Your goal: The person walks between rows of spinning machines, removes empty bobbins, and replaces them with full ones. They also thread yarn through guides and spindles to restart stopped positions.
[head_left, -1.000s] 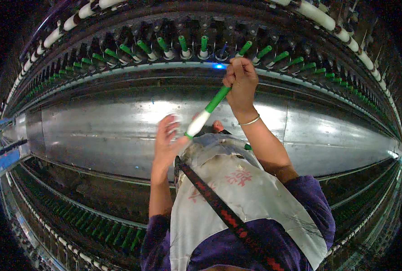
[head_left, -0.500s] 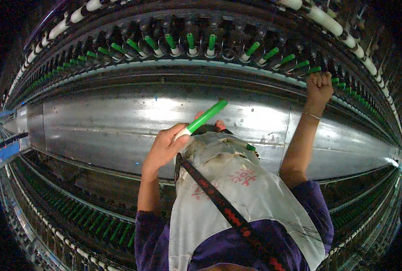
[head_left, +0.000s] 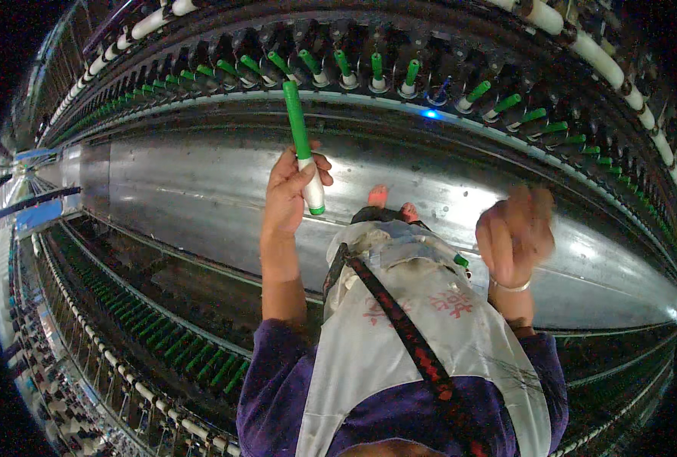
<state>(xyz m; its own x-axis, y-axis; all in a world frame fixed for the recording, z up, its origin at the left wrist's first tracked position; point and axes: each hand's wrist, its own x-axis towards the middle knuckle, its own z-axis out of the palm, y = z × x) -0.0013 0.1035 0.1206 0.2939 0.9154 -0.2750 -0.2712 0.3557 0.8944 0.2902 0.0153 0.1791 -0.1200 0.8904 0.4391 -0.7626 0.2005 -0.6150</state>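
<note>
A green bobbin (head_left: pixel 296 122) with white yarn wound round its lower end is in my left hand (head_left: pixel 281 190). My thumb and fingers close around the white part, and the green tube points up toward the machine. My right hand (head_left: pixel 515 232) is over the floor to the right, in front of my apron, apart from the machine. Motion smears its fingers, so I cannot make out whether they hold anything. Ahead runs a row of upright green bobbins (head_left: pixel 376 68) with white yarn at their bases. One position (head_left: pixel 439 91) in that row has no green bobbin, and a blue light (head_left: pixel 431 114) glows below it.
White rollers (head_left: pixel 552 19) run along the machine above the bobbins. A shiny metal-looking floor (head_left: pixel 201 190) lies between this machine and another row of green bobbins (head_left: pixel 163 327) behind me. A green-ended item (head_left: pixel 461 260) sticks out of my white apron (head_left: pixel 415 286).
My right hand has drawn back from the bobbin row toward my body. My left hand has lifted the bobbin and turned it more upright. The view has shifted, and a blue light now shows.
</note>
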